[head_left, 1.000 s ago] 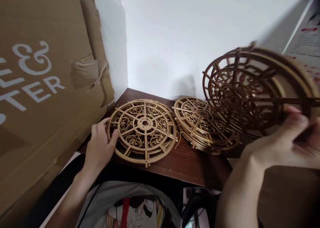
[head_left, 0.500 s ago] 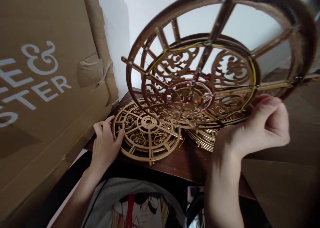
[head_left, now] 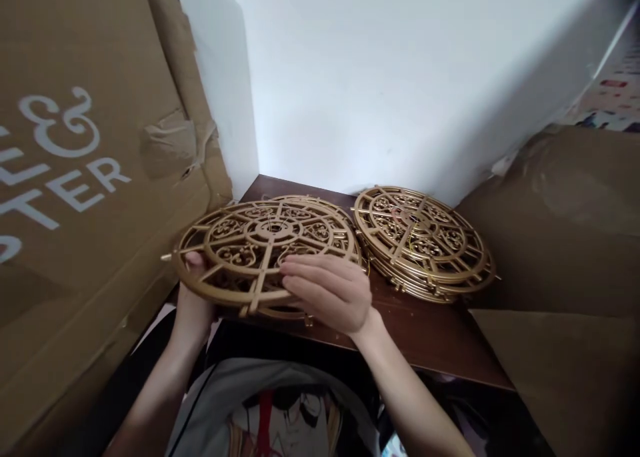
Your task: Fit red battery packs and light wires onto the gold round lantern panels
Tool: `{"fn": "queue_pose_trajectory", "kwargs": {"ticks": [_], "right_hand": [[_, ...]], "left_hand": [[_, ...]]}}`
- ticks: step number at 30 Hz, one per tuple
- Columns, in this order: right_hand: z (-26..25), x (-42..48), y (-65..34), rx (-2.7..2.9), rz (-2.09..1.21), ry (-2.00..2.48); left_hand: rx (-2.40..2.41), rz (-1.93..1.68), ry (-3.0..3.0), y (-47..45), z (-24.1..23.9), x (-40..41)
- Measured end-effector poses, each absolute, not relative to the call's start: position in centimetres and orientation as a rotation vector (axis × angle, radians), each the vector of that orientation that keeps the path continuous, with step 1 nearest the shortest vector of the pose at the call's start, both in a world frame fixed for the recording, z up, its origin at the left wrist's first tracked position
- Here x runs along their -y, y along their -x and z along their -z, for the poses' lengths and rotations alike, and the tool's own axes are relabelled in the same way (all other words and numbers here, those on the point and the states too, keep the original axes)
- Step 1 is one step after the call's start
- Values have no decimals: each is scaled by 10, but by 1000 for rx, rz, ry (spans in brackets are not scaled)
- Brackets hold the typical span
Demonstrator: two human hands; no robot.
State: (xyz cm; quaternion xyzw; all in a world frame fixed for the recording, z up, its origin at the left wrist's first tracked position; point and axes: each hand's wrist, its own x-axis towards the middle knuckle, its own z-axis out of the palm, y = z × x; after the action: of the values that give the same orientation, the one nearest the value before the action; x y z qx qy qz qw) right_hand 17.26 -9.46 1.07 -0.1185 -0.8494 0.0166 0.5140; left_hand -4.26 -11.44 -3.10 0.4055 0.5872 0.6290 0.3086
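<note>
A round gold-coloured openwork frame (head_left: 263,273), with spokes, scroll ornaments and a hub, is raised at its near left side above the table. My left hand (head_left: 194,310) is closed around its left rim, thumb on top and the other fingers hidden underneath. Over the near right rim lies my right hand (head_left: 333,293), fingers together on top and thumb out of sight. Partly covered behind and below is another gold frame (head_left: 313,203). On the right stands a stack of similar gold frames (head_left: 419,223), the top one with thin red and yellow wires.
A dark brown wooden table (head_left: 395,333) carries the frames. A large cardboard box (head_left: 100,257) with white lettering rises close on the left, and brown cardboard (head_left: 555,243) borders the right. Behind is a white wall (head_left: 360,90).
The wired frame that my right hand held up now lies on the right stack. My right hand has moved left onto the left frame, whose near left side is now lifted.
</note>
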Motion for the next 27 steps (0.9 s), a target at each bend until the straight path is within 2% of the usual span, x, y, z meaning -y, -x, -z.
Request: {"fn": "queue_pose_trajectory", "kwargs": {"ticks": [5,13,24,27], "right_hand": [[6,101,-186,2200,-136,345],[2,118,-207,2305,-506,630],[-15,124,-207,1834,-602,813],[-19,123,-205,1665,-525,843]], "left_hand": [[-1595,-1633,-1115,43,34,125],[-1650,-1584,-1213,52,41,125],[-1510,-1478,-955,54,25,131],[-1672,-1539,-1101,51,23,137]]}}
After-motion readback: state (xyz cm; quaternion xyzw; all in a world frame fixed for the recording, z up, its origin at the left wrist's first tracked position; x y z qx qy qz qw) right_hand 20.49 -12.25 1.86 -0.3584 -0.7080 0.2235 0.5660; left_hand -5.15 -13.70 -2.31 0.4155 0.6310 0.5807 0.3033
